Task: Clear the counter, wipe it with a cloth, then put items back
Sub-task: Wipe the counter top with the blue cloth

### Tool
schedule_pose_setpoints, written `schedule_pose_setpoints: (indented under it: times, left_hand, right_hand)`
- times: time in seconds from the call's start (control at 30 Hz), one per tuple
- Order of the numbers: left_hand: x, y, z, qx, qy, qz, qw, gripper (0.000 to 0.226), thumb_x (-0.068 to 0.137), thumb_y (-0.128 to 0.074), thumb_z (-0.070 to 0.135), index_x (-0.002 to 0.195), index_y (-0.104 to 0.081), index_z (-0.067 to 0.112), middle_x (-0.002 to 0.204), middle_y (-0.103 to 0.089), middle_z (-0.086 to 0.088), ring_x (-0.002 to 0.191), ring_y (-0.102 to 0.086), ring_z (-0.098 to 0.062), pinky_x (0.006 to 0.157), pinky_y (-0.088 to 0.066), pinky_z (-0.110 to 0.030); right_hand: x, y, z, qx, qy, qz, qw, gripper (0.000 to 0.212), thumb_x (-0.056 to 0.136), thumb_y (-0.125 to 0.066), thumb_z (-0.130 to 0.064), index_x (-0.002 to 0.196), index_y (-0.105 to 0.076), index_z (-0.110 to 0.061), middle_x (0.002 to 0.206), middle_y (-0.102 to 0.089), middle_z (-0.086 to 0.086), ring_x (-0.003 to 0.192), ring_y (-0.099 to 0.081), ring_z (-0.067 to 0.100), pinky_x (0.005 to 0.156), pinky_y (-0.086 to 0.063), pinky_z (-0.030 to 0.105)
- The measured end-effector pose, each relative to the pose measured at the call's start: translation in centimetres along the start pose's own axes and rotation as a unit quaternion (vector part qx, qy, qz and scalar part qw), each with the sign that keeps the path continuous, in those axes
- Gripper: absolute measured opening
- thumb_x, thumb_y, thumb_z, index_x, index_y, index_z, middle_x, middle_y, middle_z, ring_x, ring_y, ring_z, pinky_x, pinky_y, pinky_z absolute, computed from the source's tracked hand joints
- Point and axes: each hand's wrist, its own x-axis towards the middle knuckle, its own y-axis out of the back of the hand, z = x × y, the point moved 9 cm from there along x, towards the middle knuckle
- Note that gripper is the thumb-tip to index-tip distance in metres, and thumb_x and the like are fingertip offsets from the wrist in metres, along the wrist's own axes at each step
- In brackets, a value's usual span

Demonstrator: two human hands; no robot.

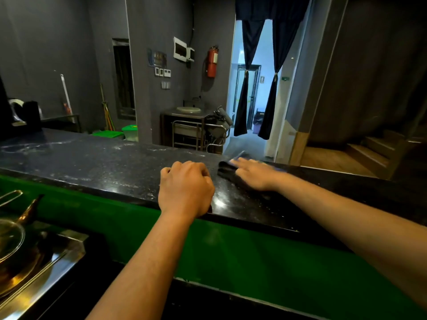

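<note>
Along the long dark speckled stone counter (97, 162), which ran from the left edge of the view to the right, the wiping step looked to be under way. Nothing else stood on the stretch that showed, except some dark things at its far left corner, too dim to name. White smears and crumbs lay on the left part, so that part likely had to be wiped next, with long pushes toward the left end.

Near the front edge of the counter, the left hand (186, 192) rested with its fingers curled under and held nothing; it seemed to prop the person up.

Just beside it, nearer the back edge, the right hand (253, 174) lay flat with straight fingers and pressed down on the dark folded cloth (227, 170). The cloth was mostly under the hand, with a bluish corner poking out toward the back edge. Its long side seemed to run from front to back, but blur made that hard to tell.
</note>
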Motion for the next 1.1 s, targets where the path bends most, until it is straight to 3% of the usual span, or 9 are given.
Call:
schedule_pose_setpoints:
  times: [0.13,0.2,0.27,0.33,0.5,0.6,0.83,1.0,1.1]
  left_hand:
    - [0.1,-0.1,0.1,-0.004,-0.003,-0.007,1.0,0.027,0.088,-0.046,0.026,0.087,-0.073,0.032,0.089,-0.068,0.007,0.084,-0.043,-0.017,0.078,-0.03,-0.034]
    - [0.1,-0.1,-0.2,-0.015,0.001,-0.008,1.0,0.027,0.087,-0.046,0.025,0.086,-0.072,0.032,0.089,-0.068,0.007,0.085,-0.044,-0.016,0.077,-0.032,-0.034]
    - [-0.1,0.1,-0.1,-0.02,-0.001,-0.001,1.0,0.027,0.087,-0.046,0.025,0.086,-0.072,0.032,0.089,-0.068,0.008,0.088,-0.049,-0.018,0.078,-0.033,-0.034]
    - [-0.1,0.3,0.1,-0.019,-0.001,0.002,1.0,0.027,0.087,-0.046,0.024,0.086,-0.072,0.032,0.089,-0.068,0.008,0.091,-0.052,-0.02,0.082,-0.035,-0.036]
    - [-0.3,0.7,0.3,-0.033,-0.006,0.008,0.999,0.027,0.088,-0.046,0.023,0.086,-0.072,0.031,0.088,-0.068,0.009,0.091,-0.054,-0.02,0.083,-0.036,-0.038]
    - [-0.6,0.9,0.2,-0.04,-0.005,0.007,0.999,0.028,0.088,-0.046,0.022,0.084,-0.072,0.03,0.086,-0.068,0.009,0.088,-0.053,-0.02,0.081,-0.035,-0.037]
    - [-0.5,0.8,0.4,-0.046,-0.013,0.005,0.999,0.026,0.087,-0.047,0.022,0.079,-0.07,0.028,0.08,-0.066,0.007,0.082,-0.047,-0.019,0.076,-0.031,-0.036]
    - [-0.5,0.5,0.2,-0.052,-0.005,-0.01,0.999,0.024,0.087,-0.049,0.023,0.08,-0.07,0.028,0.08,-0.065,0.007,0.081,-0.048,-0.019,0.075,-0.032,-0.035]
    - [-0.9,0.9,0.1,-0.053,-0.003,-0.004,0.999,0.024,0.088,-0.051,0.02,0.081,-0.072,0.027,0.071,-0.054,0.012,0.075,-0.047,-0.017,0.073,-0.033,-0.033]
  right_hand:
    - [-4.9,-0.1,-0.7,0.065,0.114,-0.014,0.991,0.05,0.106,-0.03,-0.032,0.155,-0.025,-0.036,0.16,-0.016,-0.015,0.149,-0.009,0.008,0.123,-0.003,0.035]
    - [-4.4,0.8,4.6,0.049,0.012,-0.013,0.999,0.051,0.105,-0.027,-0.036,0.156,-0.026,-0.031,0.163,-0.021,-0.006,0.15,-0.017,0.018,0.123,-0.012,0.043]
    - [-3.6,1.5,10.3,0.026,-0.151,0.009,0.988,0.071,0.091,-0.017,-0.057,0.157,-0.023,-0.03,0.166,-0.018,0.001,0.151,-0.017,0.027,0.121,-0.015,0.051]
    - [-2.9,1.2,11.2,0.008,-0.213,0.007,0.977,0.081,0.081,-0.013,-0.059,0.155,-0.023,-0.029,0.165,-0.019,0.007,0.149,-0.021,0.034,0.118,-0.02,0.057]
    - [-7.6,-1.0,-0.1,-0.019,-0.079,-0.009,0.997,0.059,0.102,-0.022,-0.046,0.159,-0.012,-0.032,0.167,-0.007,-0.001,0.153,-0.008,0.027,0.122,-0.01,0.053]
    - [-11.2,-1.5,-0.6,0.008,-0.031,-0.014,0.999,0.054,0.106,-0.026,-0.042,0.158,-0.011,-0.039,0.167,-0.002,-0.009,0.154,-0.002,0.018,0.122,-0.005,0.044]
    - [-10.7,0.5,8.0,-0.01,-0.262,0.028,0.965,0.062,0.096,-0.02,-0.049,0.155,-0.023,-0.031,0.166,-0.015,0.002,0.15,-0.018,0.033,0.118,-0.017,0.057]
    - [-10.9,-1.4,-2.3,-0.009,-0.105,0.025,0.994,0.056,0.102,-0.023,-0.043,0.157,-0.017,-0.035,0.167,-0.009,-0.003,0.153,-0.009,0.026,0.121,-0.009,0.054]
    - [-11.7,-1.3,-1.1,0.035,-0.048,-0.004,0.998,0.053,0.105,-0.027,-0.044,0.157,-0.015,-0.041,0.166,-0.006,-0.01,0.154,-0.004,0.018,0.123,-0.005,0.047]
